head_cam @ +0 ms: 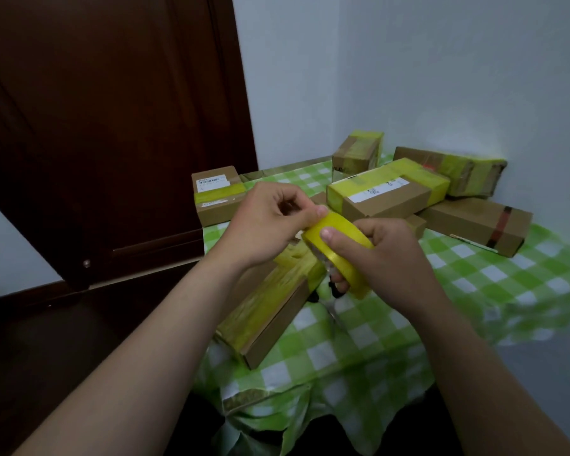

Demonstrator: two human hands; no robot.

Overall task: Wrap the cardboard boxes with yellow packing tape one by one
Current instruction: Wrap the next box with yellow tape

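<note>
My right hand [385, 258] grips a roll of yellow packing tape [346, 245], thumb on its outer face, fingers through the core. My left hand [270, 222] has its fingers curled, and the thumb and forefinger pinch at the top edge of the roll. Below the hands a long cardboard box [270, 311] lies on the table, its top and near end covered in yellow tape. Something dark with a black handle, possibly scissors [334, 291], lies partly hidden under my right hand.
Several taped cardboard boxes stand at the back of the green-checked tablecloth [474, 284]: one at the left [216, 199], a long one [389, 189] in the middle, others [477, 222] to the right. A dark wooden door [112, 126] is on the left; white walls behind.
</note>
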